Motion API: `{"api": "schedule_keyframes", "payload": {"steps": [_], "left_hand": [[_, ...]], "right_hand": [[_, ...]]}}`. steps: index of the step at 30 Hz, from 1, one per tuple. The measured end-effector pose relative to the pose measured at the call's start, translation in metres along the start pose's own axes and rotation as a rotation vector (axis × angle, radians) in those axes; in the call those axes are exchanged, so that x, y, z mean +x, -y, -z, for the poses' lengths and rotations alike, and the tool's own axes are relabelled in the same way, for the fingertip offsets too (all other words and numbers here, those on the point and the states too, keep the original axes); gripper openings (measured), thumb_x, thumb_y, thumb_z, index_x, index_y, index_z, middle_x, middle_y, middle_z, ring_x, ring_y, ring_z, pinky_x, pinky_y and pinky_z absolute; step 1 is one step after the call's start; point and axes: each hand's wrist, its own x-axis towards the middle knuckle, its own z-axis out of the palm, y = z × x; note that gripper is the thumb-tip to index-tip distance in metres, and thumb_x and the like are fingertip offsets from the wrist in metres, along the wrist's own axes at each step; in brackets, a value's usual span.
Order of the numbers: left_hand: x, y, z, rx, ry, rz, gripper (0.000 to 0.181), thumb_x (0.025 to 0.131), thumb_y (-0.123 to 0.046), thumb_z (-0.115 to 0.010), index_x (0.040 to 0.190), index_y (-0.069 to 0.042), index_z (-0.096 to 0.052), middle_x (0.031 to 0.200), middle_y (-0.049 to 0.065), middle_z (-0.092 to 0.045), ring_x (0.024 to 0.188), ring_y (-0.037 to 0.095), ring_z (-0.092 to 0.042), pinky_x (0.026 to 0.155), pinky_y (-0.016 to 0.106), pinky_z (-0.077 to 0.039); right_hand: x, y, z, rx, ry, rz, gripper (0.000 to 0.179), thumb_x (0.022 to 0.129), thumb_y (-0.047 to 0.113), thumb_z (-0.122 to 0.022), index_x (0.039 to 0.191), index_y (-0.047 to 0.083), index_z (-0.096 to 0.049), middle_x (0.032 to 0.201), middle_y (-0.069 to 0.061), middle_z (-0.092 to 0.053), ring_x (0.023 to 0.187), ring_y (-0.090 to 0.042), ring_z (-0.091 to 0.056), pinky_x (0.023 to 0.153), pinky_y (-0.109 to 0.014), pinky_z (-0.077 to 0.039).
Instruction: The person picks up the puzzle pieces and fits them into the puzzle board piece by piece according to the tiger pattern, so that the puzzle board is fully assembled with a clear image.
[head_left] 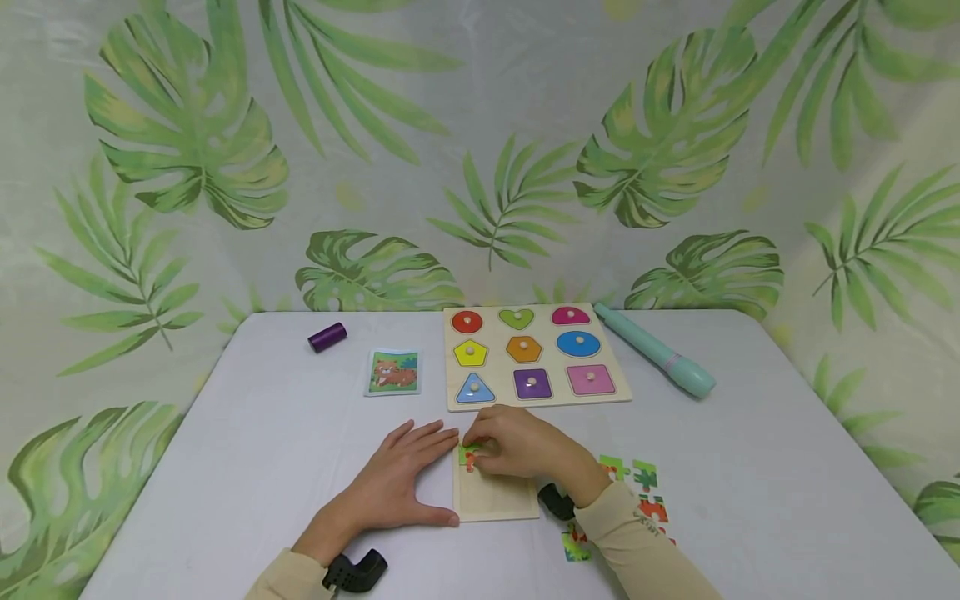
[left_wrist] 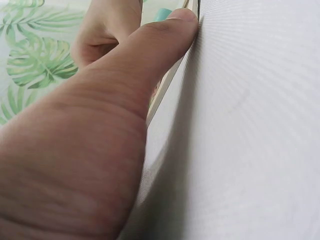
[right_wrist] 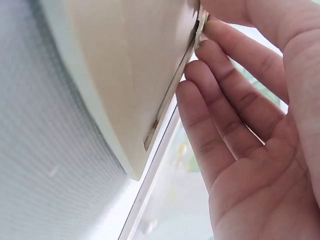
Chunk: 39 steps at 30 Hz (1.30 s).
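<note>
A small wooden puzzle tray [head_left: 497,502] lies on the white table in front of the person. My left hand [head_left: 401,485] rests along the tray's left side, fingers stretched out and thumb at its lower left corner; in the left wrist view the thumb [left_wrist: 165,37] touches the tray's edge. Over the tray's upper left corner, my right hand [head_left: 517,442] pinches a green and orange jigsaw piece [head_left: 469,457], partly hidden by the fingers. The right wrist view shows that piece edge-on [right_wrist: 200,34] between thumb and fingertips.
Loose jigsaw pieces [head_left: 645,475] lie right of the tray, some under the right forearm. Beyond are a shape board [head_left: 491,375] with knobbed shapes, a cat picture card [head_left: 395,372], a purple cylinder [head_left: 327,337] and a mint-green wand-like object [head_left: 652,348].
</note>
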Motion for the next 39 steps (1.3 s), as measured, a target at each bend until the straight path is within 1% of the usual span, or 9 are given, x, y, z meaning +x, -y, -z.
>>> {"api": "schedule_keyframes", "payload": {"steps": [5,12,18,22,26,30,39], "left_hand": [[0.0,0.001,0.0,0.006,-0.006,-0.007,0.107,0.073,-0.081,-0.073,0.156,-0.018,-0.047,0.16,-0.007,-0.046,0.155,0.019,-0.03,0.129,0.053,-0.013],[-0.001,0.001,-0.001,0.007,-0.011,-0.015,0.107,0.073,-0.081,-0.072,0.156,-0.018,-0.047,0.16,-0.007,-0.047,0.155,0.019,-0.031,0.129,0.053,-0.014],[-0.003,0.0,-0.003,-0.003,0.003,0.003,0.107,0.073,-0.081,-0.072,0.156,-0.018,-0.047,0.16,-0.007,-0.047,0.155,0.02,-0.031,0.129,0.053,-0.014],[-0.005,0.0,-0.005,-0.004,0.017,0.012,0.107,0.073,-0.082,-0.071,0.157,-0.019,-0.047,0.161,-0.007,-0.046,0.155,0.02,-0.031,0.129,0.053,-0.013],[-0.005,0.0,-0.004,0.004,0.017,0.01,0.107,0.074,-0.081,-0.071,0.157,-0.019,-0.046,0.161,-0.006,-0.045,0.155,0.02,-0.03,0.129,0.054,-0.013],[-0.003,-0.001,-0.003,0.007,0.012,0.008,0.106,0.073,-0.08,-0.072,0.157,-0.02,-0.046,0.161,-0.006,-0.046,0.155,0.02,-0.03,0.129,0.053,-0.013],[0.0,-0.001,0.0,0.012,0.012,0.011,0.108,0.073,-0.082,-0.072,0.157,-0.02,-0.046,0.161,-0.007,-0.045,0.155,0.02,-0.03,0.129,0.053,-0.013]], "right_hand": [[0.001,-0.001,-0.001,-0.021,0.003,0.009,0.024,0.092,0.024,-0.078,0.114,0.017,-0.079,0.11,0.009,-0.072,0.106,-0.009,-0.063,0.1,-0.029,-0.055],[0.001,-0.004,-0.002,-0.023,0.02,0.011,0.025,0.093,0.029,-0.079,0.116,0.019,-0.079,0.11,0.009,-0.071,0.104,-0.008,-0.063,0.097,-0.029,-0.056],[0.0,-0.005,-0.004,-0.011,0.04,0.0,0.028,0.094,0.032,-0.077,0.119,0.018,-0.078,0.111,0.008,-0.071,0.105,-0.008,-0.062,0.097,-0.029,-0.056],[-0.004,-0.004,-0.003,-0.007,0.033,-0.006,0.029,0.094,0.032,-0.077,0.12,0.017,-0.078,0.112,0.008,-0.072,0.105,-0.009,-0.063,0.098,-0.029,-0.056],[-0.009,-0.004,0.002,0.001,0.001,0.02,0.028,0.094,0.03,-0.077,0.118,0.015,-0.079,0.111,0.005,-0.073,0.103,-0.009,-0.064,0.095,-0.029,-0.057],[-0.014,-0.004,0.012,0.0,-0.027,0.061,0.027,0.094,0.027,-0.077,0.117,0.013,-0.079,0.112,0.003,-0.074,0.105,-0.011,-0.066,0.095,-0.03,-0.058],[-0.026,0.001,0.027,0.041,-0.039,0.04,0.029,0.094,0.025,-0.078,0.12,0.013,-0.078,0.113,0.001,-0.075,0.104,-0.014,-0.067,0.093,-0.03,-0.059]]}}
